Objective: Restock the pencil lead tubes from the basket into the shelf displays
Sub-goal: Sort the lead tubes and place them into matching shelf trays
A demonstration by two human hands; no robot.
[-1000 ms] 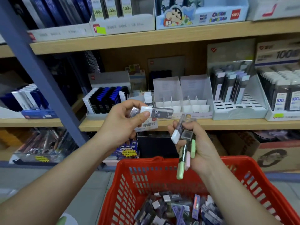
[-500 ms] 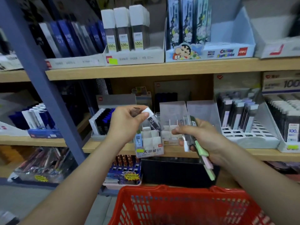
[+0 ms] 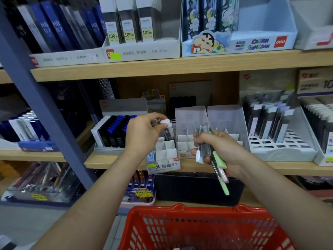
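My left hand (image 3: 144, 131) pinches a dark lead tube with a white cap (image 3: 168, 129) by its top, upright over a back slot of a small white divided display box (image 3: 164, 159) on the middle shelf. A second tube shows behind my left fingers. My right hand (image 3: 219, 150) grips a bundle of lead tubes (image 3: 203, 148), some clear and dark, others pastel green and pink, in front of a frosted display with empty cells (image 3: 191, 121). The red basket (image 3: 182, 219) sits below, its contents mostly out of view.
A black-and-blue tube display (image 3: 111, 130) stands left of my left hand. A white slotted rack (image 3: 281, 145), partly filled, is at the right. The upper shelf (image 3: 180, 64) carries boxed leads. A grey-blue upright post (image 3: 36, 98) runs diagonally at left.
The view has tilted up toward the shelves, so the basket has dropped low. My left hand has turned its tube from level to upright over the small box. My right hand has moved toward the shelf.
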